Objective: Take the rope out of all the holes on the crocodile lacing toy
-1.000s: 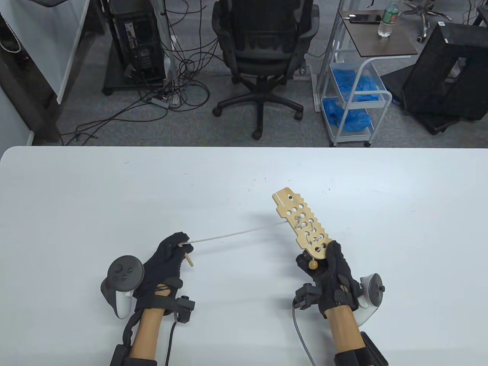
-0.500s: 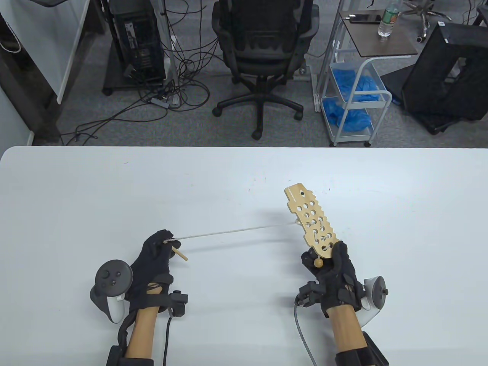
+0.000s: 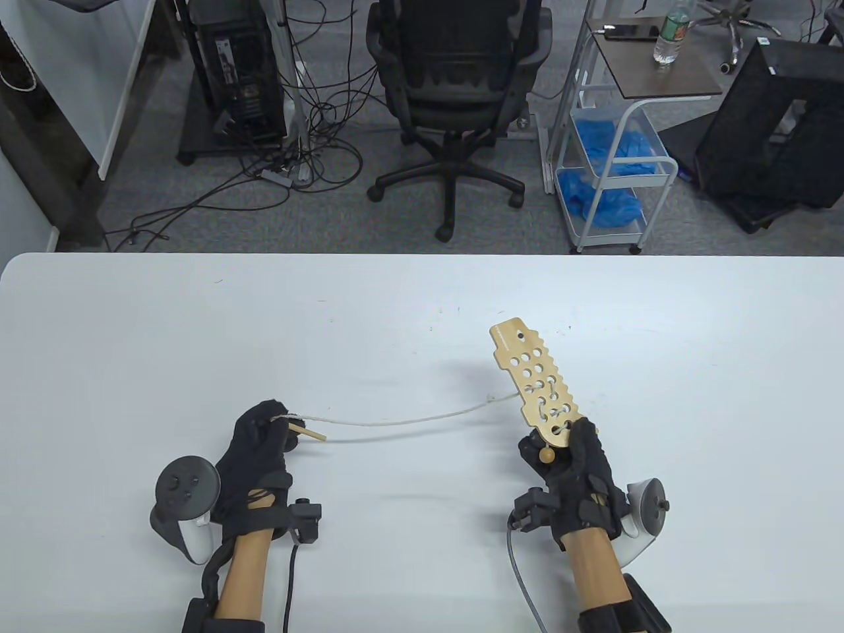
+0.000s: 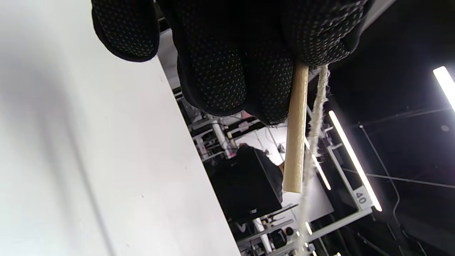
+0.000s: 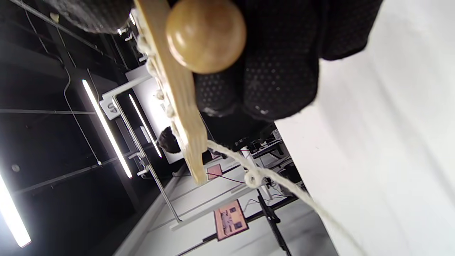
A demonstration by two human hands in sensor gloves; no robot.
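A flat wooden crocodile lacing board [image 3: 534,382] with several round holes is held above the white table, its near end gripped by my right hand [image 3: 570,461]. A wooden bead [image 3: 546,454] hangs at that end; it fills the top of the right wrist view [image 5: 206,35]. A white rope [image 3: 402,418] still laces the lower holes and runs slack to the left. My left hand [image 3: 264,438] pinches the rope's end with its wooden needle [image 3: 308,432], also shown in the left wrist view [image 4: 295,131].
The white table [image 3: 198,330] stretches wide around both hands. Past its far edge stand an office chair [image 3: 455,86], a cart with blue gloves [image 3: 610,165] and cables on the floor.
My left hand moved left and a little nearer with the needle, drawing rope out of an upper hole. The rope went from taut to slack. The board swung more upright.
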